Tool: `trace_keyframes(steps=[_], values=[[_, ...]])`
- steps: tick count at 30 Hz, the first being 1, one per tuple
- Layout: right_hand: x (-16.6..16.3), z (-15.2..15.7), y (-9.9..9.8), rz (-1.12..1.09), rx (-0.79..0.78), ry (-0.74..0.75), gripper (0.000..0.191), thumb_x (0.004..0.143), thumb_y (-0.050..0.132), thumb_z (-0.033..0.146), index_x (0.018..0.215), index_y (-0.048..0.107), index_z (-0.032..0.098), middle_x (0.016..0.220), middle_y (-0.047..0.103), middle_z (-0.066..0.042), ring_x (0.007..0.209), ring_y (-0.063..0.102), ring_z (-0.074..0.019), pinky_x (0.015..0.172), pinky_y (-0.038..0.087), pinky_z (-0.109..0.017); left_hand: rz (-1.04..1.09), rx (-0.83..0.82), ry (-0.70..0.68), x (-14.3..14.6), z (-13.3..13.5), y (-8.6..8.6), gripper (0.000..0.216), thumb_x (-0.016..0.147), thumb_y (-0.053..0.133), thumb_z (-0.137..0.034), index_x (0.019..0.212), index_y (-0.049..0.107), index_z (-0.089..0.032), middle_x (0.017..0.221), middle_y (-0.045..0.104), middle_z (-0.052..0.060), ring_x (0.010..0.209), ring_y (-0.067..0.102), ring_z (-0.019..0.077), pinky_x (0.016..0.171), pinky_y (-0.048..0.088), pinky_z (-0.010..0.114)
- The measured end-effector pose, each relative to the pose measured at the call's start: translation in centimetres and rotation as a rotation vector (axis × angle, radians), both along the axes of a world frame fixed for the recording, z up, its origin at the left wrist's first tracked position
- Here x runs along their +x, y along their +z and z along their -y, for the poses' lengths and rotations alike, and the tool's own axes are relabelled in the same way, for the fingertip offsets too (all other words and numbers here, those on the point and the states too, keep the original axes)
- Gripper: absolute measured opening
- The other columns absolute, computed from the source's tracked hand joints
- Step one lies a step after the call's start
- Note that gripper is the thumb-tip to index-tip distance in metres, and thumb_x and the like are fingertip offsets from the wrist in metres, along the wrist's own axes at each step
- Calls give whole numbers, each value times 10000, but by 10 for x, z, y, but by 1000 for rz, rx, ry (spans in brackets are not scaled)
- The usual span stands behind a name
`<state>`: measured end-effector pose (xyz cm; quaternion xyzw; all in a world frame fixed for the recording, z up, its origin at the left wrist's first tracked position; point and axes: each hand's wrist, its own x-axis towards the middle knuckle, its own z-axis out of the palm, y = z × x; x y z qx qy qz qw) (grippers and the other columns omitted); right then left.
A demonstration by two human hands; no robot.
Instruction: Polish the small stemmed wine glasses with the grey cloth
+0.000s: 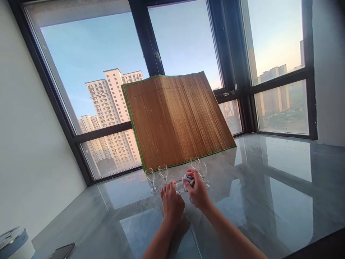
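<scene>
My left hand [171, 202] is closed around a clear wine glass [179, 185] held on its side above the glossy grey table [269, 187]. My right hand [197, 190] pinches a small pale cloth [188, 178] against the mouth of that glass. Two empty stemmed glasses [150, 178] [163, 172] stand upright just left of my hands. Two more glasses [194, 161] [202, 169] stand behind my right hand, partly hidden by it.
A folded bamboo mat [175, 118] with green edging leans against the window behind the glasses. A dark phone [62, 250] and a white lidded container [13, 244] lie at the near left corner. A white wall runs along the left.
</scene>
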<state>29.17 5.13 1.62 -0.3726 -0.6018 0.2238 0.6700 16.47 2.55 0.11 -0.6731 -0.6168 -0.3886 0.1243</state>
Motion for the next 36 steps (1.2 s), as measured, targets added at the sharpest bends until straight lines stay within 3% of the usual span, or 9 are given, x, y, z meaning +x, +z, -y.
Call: trace_keyframes(steps=[4,6,9,13,16,18,24,30,36], values=[[1,-4,1,-190,-138,257,314,766,579,293,1059,500,213,854,653,-28,758,637,-185,676,513,-303,26,-16,34,-6,-2,1,488,678,455,-22,1131,573,-163,1067,638,90,1071,544,248,989,335,385],[2,-7,-2,-192,-176,275,325,730,563,258,1047,506,219,829,656,-21,730,633,-187,651,509,-307,16,-5,18,-8,-1,2,485,676,459,-26,1124,578,-169,1067,639,86,1068,546,247,985,341,381],[-1,-8,-9,-80,-128,135,318,717,539,213,1034,523,227,849,662,-38,783,647,-212,721,512,-346,-26,10,2,-7,-1,3,476,689,464,-30,1122,593,-180,1074,637,85,1063,543,251,980,343,383],[-4,-1,-13,99,-63,-95,312,817,463,214,1127,501,222,1032,662,-91,933,652,-241,807,509,-393,-42,-5,30,-4,-2,3,472,717,465,-34,1150,594,-169,1091,634,94,1062,539,257,977,344,390],[-3,4,-11,189,26,-271,343,828,479,218,1171,478,212,1158,621,-123,1006,622,-255,824,511,-409,-43,-14,34,-2,-2,4,479,722,462,-29,1162,593,-165,1110,633,99,1075,537,257,981,343,390],[-1,7,-10,243,61,-315,333,834,480,204,1166,488,211,1131,626,-117,993,622,-251,796,516,-386,-42,-18,30,-2,-1,4,491,717,459,-21,1165,593,-170,1113,633,98,1084,539,254,984,340,388],[-1,14,-8,390,27,-126,280,844,489,195,1115,551,230,1029,676,-69,950,654,-215,830,503,-335,-29,-9,63,-8,-2,3,467,725,451,-17,1140,603,-167,1086,647,99,1075,550,253,974,337,387],[-4,9,-18,473,-69,122,656,700,566,136,1338,464,246,1196,644,-80,1082,610,-227,915,472,-332,-36,-7,104,-22,-7,1,431,735,459,-30,1112,618,-164,1042,660,95,1041,563,262,956,341,396],[-2,1,-22,395,-144,261,776,626,539,69,1381,450,224,1042,695,-59,958,637,-222,875,476,-344,-106,-52,-25,-19,-2,6,398,665,501,-35,993,646,-208,957,654,63,965,568,249,919,361,364]])
